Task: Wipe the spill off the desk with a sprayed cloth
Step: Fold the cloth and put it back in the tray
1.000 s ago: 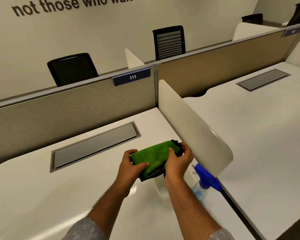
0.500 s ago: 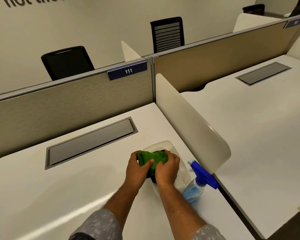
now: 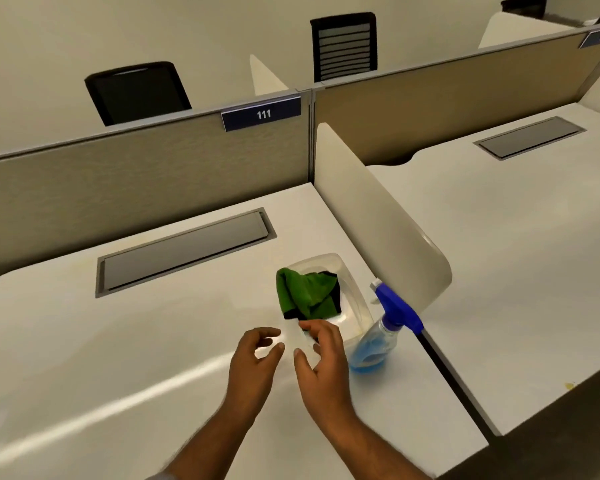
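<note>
A green cloth [image 3: 307,294] with a dark edge lies bunched in a clear plastic tray [image 3: 352,296] on the white desk [image 3: 136,341]. A spray bottle [image 3: 381,337] with a blue trigger head and blue liquid stands just right of the tray. My left hand [image 3: 253,358] hovers open over the desk just in front of the tray. My right hand [image 3: 321,362] is beside it, fingers spread and curled, holding nothing, near the tray's front rim. No spill shows clearly on the desk.
A cream side divider [image 3: 378,220] rises right of the tray, with a neighbouring desk [image 3: 516,254] beyond. A grey cable hatch [image 3: 184,251] sits in the desk ahead. The back partition [image 3: 136,178] carries a "111" label [image 3: 262,114]. Black chairs [image 3: 136,91] stand behind it.
Both hands pressed the green cloth down into the clear tray, then let it go and drew back toward me. The cloth now lies in the tray.
</note>
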{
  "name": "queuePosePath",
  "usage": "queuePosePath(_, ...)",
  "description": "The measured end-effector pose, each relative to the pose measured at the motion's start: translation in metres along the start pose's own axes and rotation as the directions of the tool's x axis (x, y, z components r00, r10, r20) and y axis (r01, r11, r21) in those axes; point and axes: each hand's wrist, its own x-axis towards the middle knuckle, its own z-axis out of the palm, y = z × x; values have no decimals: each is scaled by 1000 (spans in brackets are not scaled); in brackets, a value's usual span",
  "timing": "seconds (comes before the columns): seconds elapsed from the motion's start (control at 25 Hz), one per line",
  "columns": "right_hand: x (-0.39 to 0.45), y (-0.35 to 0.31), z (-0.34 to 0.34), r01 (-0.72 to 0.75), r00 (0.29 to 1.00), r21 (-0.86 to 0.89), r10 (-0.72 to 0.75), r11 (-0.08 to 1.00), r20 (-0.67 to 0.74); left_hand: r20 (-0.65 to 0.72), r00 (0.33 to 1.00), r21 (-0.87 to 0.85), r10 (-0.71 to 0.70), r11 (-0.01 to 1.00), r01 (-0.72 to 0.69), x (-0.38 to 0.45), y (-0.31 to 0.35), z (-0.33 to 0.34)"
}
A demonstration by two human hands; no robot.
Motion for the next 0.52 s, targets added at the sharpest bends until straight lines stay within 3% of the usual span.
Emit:
queuePosePath(0.12, -11, 14, -14, -36, 996, -32, 38, 999, 83, 69, 997, 38, 36, 999, -39, -7, 4, 9)
queuePosePath(0.32, -27, 51, -59, -179, 979, -50, 183, 982, 89, 199, 978, 116, 60, 990, -84, -34, 2, 44)
queuePosePath(0.52, -23, 84, -104, -368, 927, -4, 366, 930, -76, 264, 962, 143, 70, 984, -111, -40, 7, 81)
